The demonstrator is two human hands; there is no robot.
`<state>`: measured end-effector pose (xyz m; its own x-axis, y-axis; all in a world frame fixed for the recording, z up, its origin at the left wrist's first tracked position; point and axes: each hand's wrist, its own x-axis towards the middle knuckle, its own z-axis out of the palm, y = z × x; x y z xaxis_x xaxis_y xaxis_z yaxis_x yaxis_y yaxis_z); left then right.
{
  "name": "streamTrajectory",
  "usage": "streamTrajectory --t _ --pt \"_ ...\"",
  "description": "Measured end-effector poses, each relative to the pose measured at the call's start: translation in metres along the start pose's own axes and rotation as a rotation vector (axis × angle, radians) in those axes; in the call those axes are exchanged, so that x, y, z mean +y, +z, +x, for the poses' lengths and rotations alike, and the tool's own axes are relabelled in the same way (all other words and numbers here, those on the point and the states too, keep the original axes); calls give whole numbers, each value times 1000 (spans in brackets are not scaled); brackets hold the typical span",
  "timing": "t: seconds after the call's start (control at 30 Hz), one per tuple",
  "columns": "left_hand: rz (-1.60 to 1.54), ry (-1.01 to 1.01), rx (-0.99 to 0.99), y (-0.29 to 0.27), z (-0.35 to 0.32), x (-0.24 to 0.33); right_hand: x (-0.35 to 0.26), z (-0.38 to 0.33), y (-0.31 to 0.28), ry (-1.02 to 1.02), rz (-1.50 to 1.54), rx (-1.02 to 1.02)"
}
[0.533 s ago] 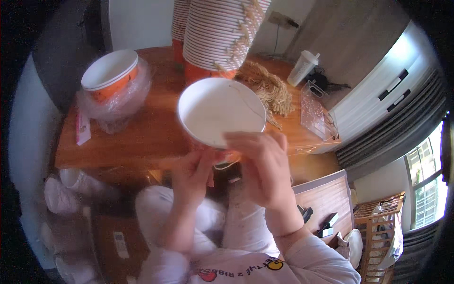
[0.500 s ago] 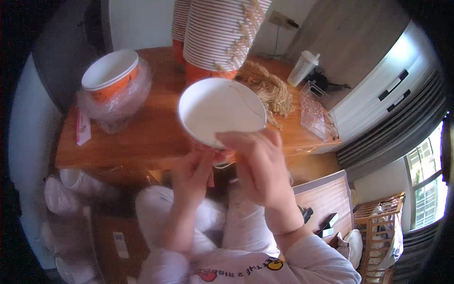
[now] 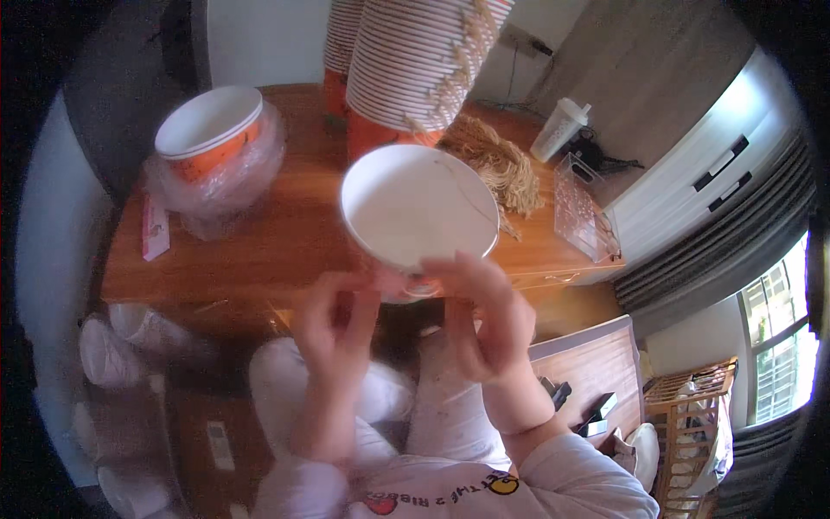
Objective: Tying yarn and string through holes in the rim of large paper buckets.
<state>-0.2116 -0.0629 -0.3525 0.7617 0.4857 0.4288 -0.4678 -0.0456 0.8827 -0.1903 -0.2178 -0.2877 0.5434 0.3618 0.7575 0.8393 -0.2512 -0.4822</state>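
Note:
A large paper bucket (image 3: 415, 208), white inside with some orange on the outside, stands at the table's front edge, its mouth tilted toward me. A thin tan cord (image 3: 471, 199) shows along its inner right side. My left hand (image 3: 339, 324) is beside the bucket's near side, thumb and fingers pinched together; whatever they hold is too blurred to name. Close to the near right rim, my right hand (image 3: 493, 316) has its fingers curled in, slightly smeared, with their hold hidden. Pale cord or strip also shows under the rim between the hands.
Tall stacks of orange-and-white paper buckets (image 3: 424, 65) rise behind, cords hanging down one. A tan cord bundle (image 3: 497, 164) lies beside them. Two nested buckets (image 3: 207, 130) sit in clear plastic at left. A lidded cup (image 3: 560, 128) and clear tray (image 3: 581, 212) stand at right.
My hands have moved slightly apart, the left outward to the left and the right outward to the right. The bucket appears a little farther right, along with the rest of the view.

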Motion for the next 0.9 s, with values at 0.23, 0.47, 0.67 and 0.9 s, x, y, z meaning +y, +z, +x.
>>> streamTrajectory --t 0.23,0.47,0.67,0.9 --pt "-418 -399 -292 6 2 12 5 -53 18 -6 203 -93" --pt "-185 -235 -214 -11 6 0 11 -46 30 72 -208 57" --pt "37 4 -331 -11 14 -6 13 -47 38 143 -447 -24" --pt "-50 -108 -321 -9 14 -7 18 -43 39 188 -465 -21"
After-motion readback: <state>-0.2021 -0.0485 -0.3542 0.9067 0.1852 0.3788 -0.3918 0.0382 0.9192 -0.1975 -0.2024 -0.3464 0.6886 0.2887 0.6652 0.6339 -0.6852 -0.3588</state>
